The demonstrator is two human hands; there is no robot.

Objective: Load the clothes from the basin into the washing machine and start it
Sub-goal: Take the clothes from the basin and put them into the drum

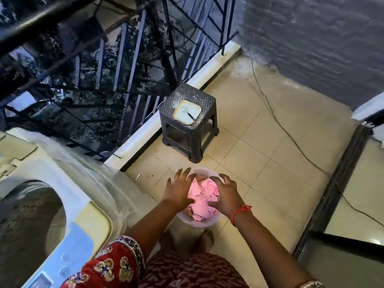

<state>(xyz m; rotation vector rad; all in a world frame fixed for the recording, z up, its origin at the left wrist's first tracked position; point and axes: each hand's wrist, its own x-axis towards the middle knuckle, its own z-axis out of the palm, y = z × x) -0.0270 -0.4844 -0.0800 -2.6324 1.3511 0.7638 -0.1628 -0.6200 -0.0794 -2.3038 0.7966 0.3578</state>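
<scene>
Left hand (179,190) splayed on pink clothes (202,199); right hand (225,194) apparently clutching them (fingertips buried).

Both hands reach down into the white basin (197,223) on the tiled floor (259,159): left hand (179,189) and right hand (225,194) press on the pink clothes (202,196). Left of the basin stands the open washing machine (52,196); beyond the basin, a dark stool (188,113).

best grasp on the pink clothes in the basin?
Probably scoop the pink clothes from above, gripping the bunched folds at both sides of the heap, where the left hand and right hand sit. The basin opens upward; its wall blocks side approaches.
</scene>
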